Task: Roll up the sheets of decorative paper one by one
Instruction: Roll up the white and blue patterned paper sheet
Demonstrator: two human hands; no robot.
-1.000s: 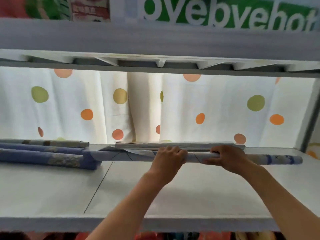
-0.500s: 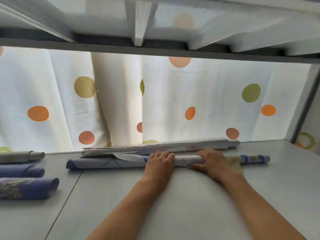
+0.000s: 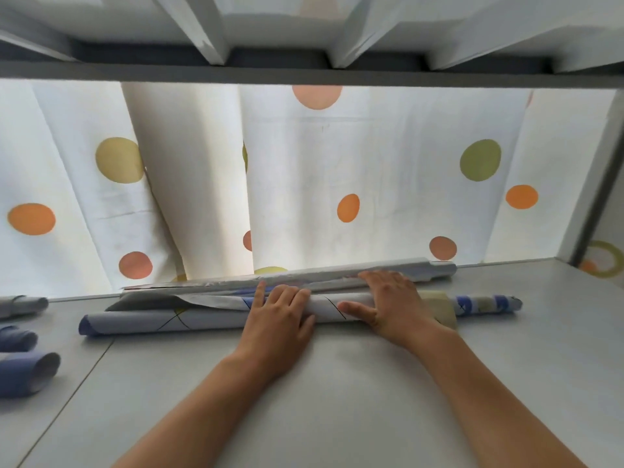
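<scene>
Pressing our left hand and right hand, fingers flat and spread, on the long pale blue-patterned paper roll lying mid-shelf on the grey shelf board, just near of another grey paper roll

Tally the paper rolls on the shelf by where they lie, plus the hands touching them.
Rolls under the hands, mid-shelf: 2, the front roll and the back roll
Rolls at the left edge: 3
Hands: 2, left hand, right hand
Total: 7
</scene>
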